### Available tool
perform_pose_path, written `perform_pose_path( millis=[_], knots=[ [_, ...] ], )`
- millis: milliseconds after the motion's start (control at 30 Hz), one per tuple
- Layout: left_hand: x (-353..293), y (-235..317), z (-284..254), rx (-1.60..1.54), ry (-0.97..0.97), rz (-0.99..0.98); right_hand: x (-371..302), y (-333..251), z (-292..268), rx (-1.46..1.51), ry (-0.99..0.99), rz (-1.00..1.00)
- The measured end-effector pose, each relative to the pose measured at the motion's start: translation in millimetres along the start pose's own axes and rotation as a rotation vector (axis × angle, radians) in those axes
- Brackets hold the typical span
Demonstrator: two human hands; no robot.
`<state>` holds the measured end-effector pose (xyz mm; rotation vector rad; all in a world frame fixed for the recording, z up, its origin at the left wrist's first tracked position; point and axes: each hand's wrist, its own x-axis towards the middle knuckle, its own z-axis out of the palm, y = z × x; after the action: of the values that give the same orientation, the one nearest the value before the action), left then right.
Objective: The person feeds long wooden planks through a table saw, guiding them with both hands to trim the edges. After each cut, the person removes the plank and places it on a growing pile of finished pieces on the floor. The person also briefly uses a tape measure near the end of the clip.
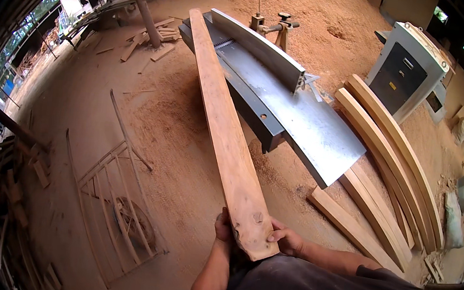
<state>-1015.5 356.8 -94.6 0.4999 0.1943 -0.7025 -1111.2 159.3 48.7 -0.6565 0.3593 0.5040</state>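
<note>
A long wooden plank (227,136) runs from my body out to the far end of a jointer (303,128), whose metal bed and upright fence lie just to its right. My left hand (224,227) grips the plank's near end from the left edge, its fingers partly hidden beneath the wood. On the opposite edge my right hand (285,237) is closed round the same end, thumb lying on the top face. Near that end the plank shows a dark knot and a rough, broken corner. Its far end overlaps the jointer's far left edge.
Several squared timbers (392,159) lie right of the jointer, before a grey machine cabinet (406,71). A large sawdust heap (328,18) rises behind. At left, a wheeled cart frame (120,206) rests on the dusty floor; a post (141,3) stands farther back beside scrap wood.
</note>
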Motion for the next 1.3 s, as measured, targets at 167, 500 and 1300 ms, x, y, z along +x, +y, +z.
perform_pose_path(
  millis=[167, 500, 1300],
  knots=[
    [-43, -86, 46, 0.110, 0.199, 0.034, -78, 29, -87, 0.395, -0.094, 0.093],
    [-144, -181, 140, 0.098, 0.133, -0.134, -198, 90, -172, 0.605, -0.100, 0.121],
    [-242, -386, 201, 0.413, 0.401, 0.032, -381, 189, -332, 0.661, 0.022, 0.046]
  ],
)
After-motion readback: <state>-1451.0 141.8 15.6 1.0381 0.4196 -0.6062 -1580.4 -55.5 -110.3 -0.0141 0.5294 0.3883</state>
